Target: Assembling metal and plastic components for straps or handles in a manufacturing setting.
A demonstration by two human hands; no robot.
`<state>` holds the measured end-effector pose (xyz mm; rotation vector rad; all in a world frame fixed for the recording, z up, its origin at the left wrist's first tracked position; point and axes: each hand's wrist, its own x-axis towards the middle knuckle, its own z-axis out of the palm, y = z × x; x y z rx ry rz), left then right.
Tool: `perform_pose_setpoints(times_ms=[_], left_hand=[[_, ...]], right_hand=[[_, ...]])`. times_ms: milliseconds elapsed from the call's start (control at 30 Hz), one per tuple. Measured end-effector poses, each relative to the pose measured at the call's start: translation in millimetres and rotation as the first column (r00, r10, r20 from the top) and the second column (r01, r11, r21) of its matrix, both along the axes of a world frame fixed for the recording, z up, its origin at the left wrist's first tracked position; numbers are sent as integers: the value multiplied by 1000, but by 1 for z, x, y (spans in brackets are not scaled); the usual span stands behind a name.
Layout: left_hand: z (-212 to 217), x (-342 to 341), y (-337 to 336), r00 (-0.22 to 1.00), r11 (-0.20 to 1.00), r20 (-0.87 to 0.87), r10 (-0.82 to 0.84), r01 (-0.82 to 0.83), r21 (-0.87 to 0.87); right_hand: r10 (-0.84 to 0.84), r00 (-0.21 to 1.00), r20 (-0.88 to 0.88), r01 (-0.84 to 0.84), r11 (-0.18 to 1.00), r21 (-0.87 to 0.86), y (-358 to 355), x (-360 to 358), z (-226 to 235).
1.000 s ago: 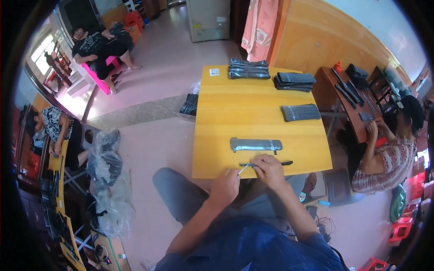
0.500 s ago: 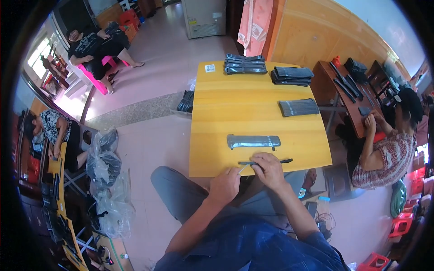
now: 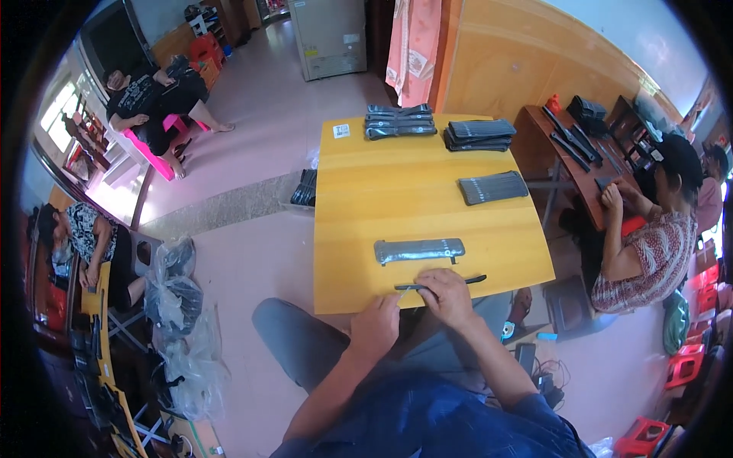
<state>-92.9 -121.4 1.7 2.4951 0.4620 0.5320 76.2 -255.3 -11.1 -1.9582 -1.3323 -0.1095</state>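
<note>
At the near edge of the yellow table (image 3: 343,282), my right hand (image 3: 449,298) grips a slim black strip (image 3: 476,279), whose ends stick out on both sides. My left hand (image 3: 375,327) is closed just left of it, pinching a thin pale piece (image 3: 402,293) against or close to the strip's left end. That piece is too small to name. Just beyond my hands lies a flat dark pouch-like bundle (image 3: 420,251) with a shiny surface. Farther right rests a grey-black ribbed bundle (image 3: 493,188).
Stacks of dark bundles (image 3: 399,122) (image 3: 479,135) stand at the table's far side. A co-worker (image 3: 649,244) handles something small at a brown table (image 3: 588,187) on the right. Clear plastic bags (image 3: 179,328) lie on the floor at left. Another person (image 3: 153,107) sits on a pink chair.
The whole view has shifted slightly, moving the table a little down and left in the picture. My hands keep nearly the same hold on the strip and the thin piece.
</note>
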Motion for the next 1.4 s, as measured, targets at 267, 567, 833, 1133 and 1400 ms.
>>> perform_pose_setpoints(times_ms=[267,567,833,1133,1400], left_hand=[[5,2,-2,1000,1000,-22,-17,17,6],[6,4,-4,999,1000,-25,-30,30,1],[5,6,-5,998,999,-38,-47,46,-27],[6,7,-4,996,999,-76,-53,53,-7],[3,9,-4,997,998,-64,-51,54,44]], right_hand=[[-15,1000,7,15,1000,25,1,0,-2],[-28,1000,3,28,1000,9,1,-2,0],[-32,999,-10,32,999,13,0,-3,2],[-30,998,-63,30,1000,-6,-2,-4,4],[25,992,-122,-25,1000,4,-4,1,12]])
